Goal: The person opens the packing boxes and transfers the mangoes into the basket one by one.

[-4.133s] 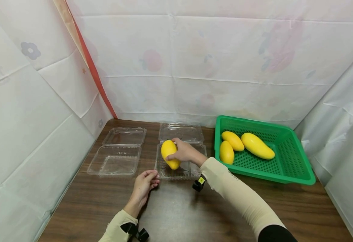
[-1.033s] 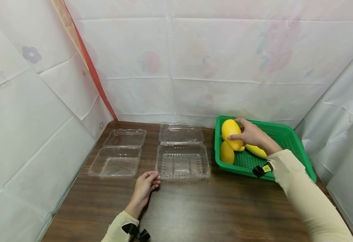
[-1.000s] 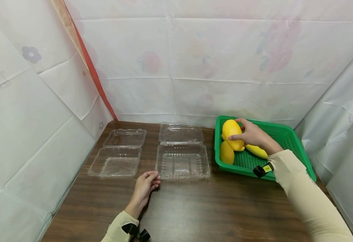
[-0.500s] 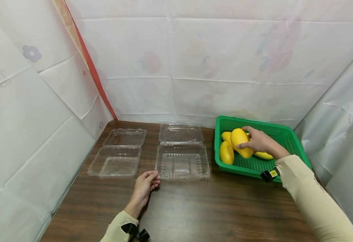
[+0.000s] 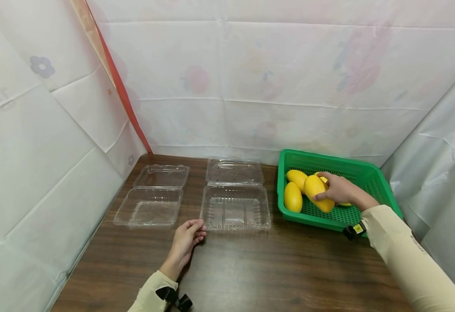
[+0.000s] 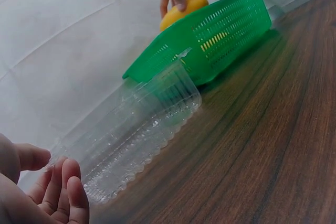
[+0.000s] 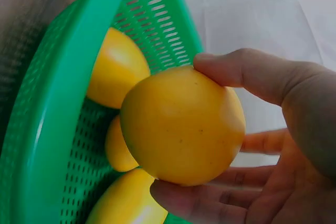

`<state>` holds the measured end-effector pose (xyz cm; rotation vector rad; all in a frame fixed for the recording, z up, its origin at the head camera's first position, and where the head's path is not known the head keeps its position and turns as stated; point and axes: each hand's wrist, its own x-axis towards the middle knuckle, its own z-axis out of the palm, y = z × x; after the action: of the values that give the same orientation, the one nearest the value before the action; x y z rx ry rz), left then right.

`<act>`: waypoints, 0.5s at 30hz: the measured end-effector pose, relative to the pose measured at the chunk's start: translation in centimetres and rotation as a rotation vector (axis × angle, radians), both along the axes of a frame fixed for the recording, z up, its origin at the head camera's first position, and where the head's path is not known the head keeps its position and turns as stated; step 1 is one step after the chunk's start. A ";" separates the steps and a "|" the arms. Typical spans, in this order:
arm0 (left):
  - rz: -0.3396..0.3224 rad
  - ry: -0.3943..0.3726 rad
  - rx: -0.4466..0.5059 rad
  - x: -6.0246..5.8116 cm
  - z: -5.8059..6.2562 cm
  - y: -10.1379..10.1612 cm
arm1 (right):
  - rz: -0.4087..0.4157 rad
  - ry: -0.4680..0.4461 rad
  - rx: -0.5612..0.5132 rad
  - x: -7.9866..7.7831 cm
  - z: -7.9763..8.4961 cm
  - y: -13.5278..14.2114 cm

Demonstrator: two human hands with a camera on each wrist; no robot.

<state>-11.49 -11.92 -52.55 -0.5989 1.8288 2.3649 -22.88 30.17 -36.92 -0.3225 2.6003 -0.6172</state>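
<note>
My right hand [image 5: 342, 190] grips a yellow mango [image 5: 315, 190] over the green basket [image 5: 332, 223], thumb on one side and fingers on the other. In the right wrist view the held mango [image 7: 181, 124] fills the middle, with other mangoes behind it. Down in the basket lie a mango at the front left [image 5: 292, 197], another behind it [image 5: 296, 177], and a third [image 5: 345, 204] mostly hidden by the right hand. My left hand [image 5: 186, 240] pinches the near left corner of a clear plastic clamshell container [image 5: 233, 210], which lies unfolded with nothing in it.
A second clear clamshell container [image 5: 151, 208] lies unfolded to the left, its lid toward the back. Both stand on the dark wooden table [image 5: 250, 277]. Pale printed sheets [image 5: 227, 78] hang behind and at both sides.
The right hand has carried the mango from over the middle container to the basket, then right and toward the near side there. The left hand has stayed at the container's corner.
</note>
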 end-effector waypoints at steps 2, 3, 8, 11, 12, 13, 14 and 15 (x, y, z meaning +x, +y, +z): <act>-0.001 0.000 0.000 0.0 0.0 0.0 | 0.020 -0.006 0.015 0.0 -0.2 0.3; -0.002 0.000 -0.001 -0.1 0.0 0.0 | 0.032 -0.010 0.023 0.0 -0.4 0.5; -0.007 -0.003 -0.001 0.0 0.0 0.0 | 0.086 -0.034 0.067 -0.1 -1.1 1.2; -0.008 -0.005 0.002 0.0 0.0 0.0 | 0.116 -0.036 0.086 -0.2 -1.6 1.5; -0.009 -0.004 0.002 0.0 0.0 0.0 | 0.125 -0.032 0.093 -0.2 -1.8 1.6; -0.007 -0.004 0.002 0.0 0.0 0.0 | 0.131 -0.028 0.100 -0.3 -1.9 1.7; -0.006 -0.002 0.002 0.0 0.0 0.0 | 0.137 -0.024 0.107 -0.3 -2.1 1.7; -0.005 -0.001 0.003 0.0 0.0 0.0 | 0.142 -0.024 0.115 -0.4 -2.2 1.8</act>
<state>-11.46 -11.90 -52.53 -0.5950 1.8241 2.3629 -23.25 31.96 -39.12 -0.4552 2.5503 -0.4177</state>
